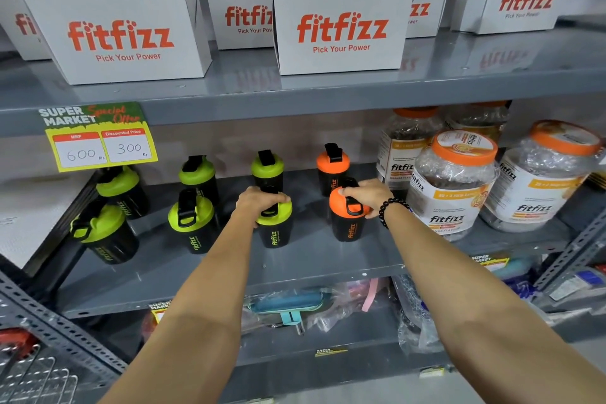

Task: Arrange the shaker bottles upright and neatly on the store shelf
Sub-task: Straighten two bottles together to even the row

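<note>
Hands (259,202) atop round plastic shaker lids (277,211)

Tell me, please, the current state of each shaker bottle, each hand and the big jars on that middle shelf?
Front orange shaker: upright, right hand gripping its lid.
Front green shaker: upright, left hand on its lid.
Back orange shaker: upright, untouched.
Five other green shakers: upright, lids closed, in two rows.
Fitfizz jars: upright, orange lids on.
</note>
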Tool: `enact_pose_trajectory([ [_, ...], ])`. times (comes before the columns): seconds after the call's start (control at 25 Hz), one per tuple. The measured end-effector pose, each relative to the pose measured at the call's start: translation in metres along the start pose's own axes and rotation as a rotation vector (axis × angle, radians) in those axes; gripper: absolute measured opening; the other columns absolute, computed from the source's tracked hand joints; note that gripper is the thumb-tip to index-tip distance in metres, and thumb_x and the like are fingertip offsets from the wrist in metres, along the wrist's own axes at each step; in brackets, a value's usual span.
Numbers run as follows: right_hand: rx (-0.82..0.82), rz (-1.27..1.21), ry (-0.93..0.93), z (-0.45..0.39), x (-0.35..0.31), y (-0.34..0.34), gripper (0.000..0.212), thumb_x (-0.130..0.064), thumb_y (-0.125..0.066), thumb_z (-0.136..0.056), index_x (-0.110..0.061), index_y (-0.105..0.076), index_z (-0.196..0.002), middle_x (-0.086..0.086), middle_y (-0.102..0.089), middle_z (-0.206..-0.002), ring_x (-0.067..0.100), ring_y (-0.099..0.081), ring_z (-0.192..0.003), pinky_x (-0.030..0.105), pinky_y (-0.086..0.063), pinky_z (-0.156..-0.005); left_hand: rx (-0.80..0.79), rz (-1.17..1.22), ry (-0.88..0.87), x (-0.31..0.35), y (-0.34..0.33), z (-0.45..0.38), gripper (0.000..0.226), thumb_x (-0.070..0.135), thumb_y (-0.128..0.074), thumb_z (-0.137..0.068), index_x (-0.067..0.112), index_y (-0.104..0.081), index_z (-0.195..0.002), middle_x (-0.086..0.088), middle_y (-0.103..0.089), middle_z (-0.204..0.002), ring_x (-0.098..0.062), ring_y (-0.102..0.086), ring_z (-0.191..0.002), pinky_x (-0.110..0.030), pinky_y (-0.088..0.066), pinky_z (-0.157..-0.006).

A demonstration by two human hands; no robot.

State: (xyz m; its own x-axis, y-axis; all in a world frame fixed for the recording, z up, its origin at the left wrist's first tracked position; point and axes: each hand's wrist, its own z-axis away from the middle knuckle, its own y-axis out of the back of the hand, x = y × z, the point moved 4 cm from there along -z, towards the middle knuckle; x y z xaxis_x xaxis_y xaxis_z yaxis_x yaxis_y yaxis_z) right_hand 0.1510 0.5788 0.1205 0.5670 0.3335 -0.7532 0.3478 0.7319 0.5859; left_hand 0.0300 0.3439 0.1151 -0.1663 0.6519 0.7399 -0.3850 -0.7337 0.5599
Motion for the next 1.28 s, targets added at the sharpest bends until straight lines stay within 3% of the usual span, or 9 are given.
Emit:
enact_pose_trajectory([
  [0.08,-0.001,0.052,0.013,0.0,-0.001,0.001,0.061,-0.052,-0.069,-0.073,-0.013,-0.059,-0.119,0.013,-0.059,-0.128,0.032,-0.056,-0.115,0.043,-0.049,-0.097,0.024,0.009,-0.016,-0.001,0.0,-0.002,0.082,0.05,-0.081,-0.063,0.011,-0.052,-0.128,-0.011,-0.056,-0.133,-0.032,-0.052,-0.123,-0.045,-0.048,-0.099],
  [0.16,0.04,0.08,0.029,0.004,-0.006,0.001,0.075,-0.056,-0.066,-0.073,-0.012,-0.048,-0.132,0.013,-0.05,-0.14,0.032,-0.048,-0.127,0.043,-0.041,-0.105,0.096,0.016,-0.053,0.002,0.006,0.0,0.085,0.062,-0.075,-0.063,0.009,-0.052,-0.125,-0.01,-0.057,-0.132,-0.03,-0.053,-0.122,-0.039,-0.046,-0.098],
  [0.32,0.349,0.145,0.261,0.026,-0.039,0.003,0.052,-0.052,-0.063,-0.075,-0.014,-0.061,-0.11,0.013,-0.065,-0.115,0.033,-0.057,-0.111,0.04,-0.047,-0.093,0.256,-0.047,-0.207,0.017,0.037,0.01,0.082,0.069,-0.055,-0.077,0.003,-0.049,-0.126,-0.018,-0.056,-0.132,-0.036,-0.052,-0.122,-0.041,-0.044,-0.095],
  [0.48,0.452,0.225,0.414,0.061,-0.087,-0.04,0.057,-0.045,-0.062,-0.08,-0.008,-0.053,-0.124,0.018,-0.059,-0.123,0.036,-0.051,-0.119,0.044,-0.041,-0.102,0.355,-0.177,-0.35,0.003,0.087,0.02,0.068,0.058,-0.047,-0.089,0.005,-0.045,-0.131,-0.019,-0.051,-0.137,-0.037,-0.048,-0.126,-0.044,-0.043,-0.098],
  [0.68,0.407,0.169,0.386,0.102,-0.135,-0.125,0.047,-0.044,-0.062,-0.081,-0.004,-0.061,-0.105,0.022,-0.064,-0.109,0.038,-0.057,-0.108,0.041,-0.048,-0.085,0.431,-0.322,-0.408,-0.048,0.177,0.021,0.063,0.049,-0.048,-0.093,0.006,-0.039,-0.137,-0.021,-0.046,-0.14,-0.039,-0.045,-0.128,-0.048,-0.044,-0.096],
  [0.84,0.338,0.171,0.415,0.121,-0.163,-0.183,0.055,-0.043,-0.061,-0.082,-0.009,-0.052,-0.124,0.02,-0.058,-0.123,0.036,-0.052,-0.117,0.04,-0.047,-0.086,0.433,-0.365,-0.336,-0.09,0.239,0.01,0.067,0.046,-0.051,-0.092,0.002,-0.035,-0.14,-0.023,-0.043,-0.142,-0.041,-0.039,-0.133,-0.048,-0.04,-0.104],
  [1.0,0.219,0.19,0.38,0.118,-0.178,-0.224,0.071,-0.046,-0.061,-0.083,-0.011,-0.037,-0.139,0.018,-0.048,-0.139,0.033,-0.043,-0.13,0.041,-0.043,-0.097,0.387,-0.411,-0.223,-0.118,0.268,-0.003,0.073,0.048,-0.056,-0.089,0.005,-0.034,-0.143,-0.019,-0.035,-0.15,-0.039,-0.032,-0.139,-0.048,-0.032,-0.113],
  [1.16,0.098,0.209,0.38,0.103,-0.187,-0.249,0.077,-0.047,-0.063,-0.081,-0.012,-0.033,-0.142,0.016,-0.044,-0.143,0.033,-0.041,-0.131,0.038,-0.039,-0.101,0.27,-0.399,-0.077,-0.137,0.272,-0.015,0.093,0.053,-0.065,-0.081,0.013,-0.018,-0.15,-0.014,-0.017,-0.159,-0.037,-0.013,-0.146,-0.054,-0.02,-0.118],
  [1.28,0.012,0.204,0.328,0.089,-0.191,-0.26,0.075,-0.047,-0.066,-0.078,-0.015,-0.037,-0.139,0.015,-0.044,-0.144,0.033,-0.041,-0.131,0.037,-0.037,-0.103,0.206,-0.387,-0.023,-0.15,0.272,-0.025,0.102,0.051,-0.072,-0.076,0.016,-0.013,-0.151,-0.015,-0.011,-0.16,-0.038,-0.009,-0.147,-0.058,-0.019,-0.117],
])
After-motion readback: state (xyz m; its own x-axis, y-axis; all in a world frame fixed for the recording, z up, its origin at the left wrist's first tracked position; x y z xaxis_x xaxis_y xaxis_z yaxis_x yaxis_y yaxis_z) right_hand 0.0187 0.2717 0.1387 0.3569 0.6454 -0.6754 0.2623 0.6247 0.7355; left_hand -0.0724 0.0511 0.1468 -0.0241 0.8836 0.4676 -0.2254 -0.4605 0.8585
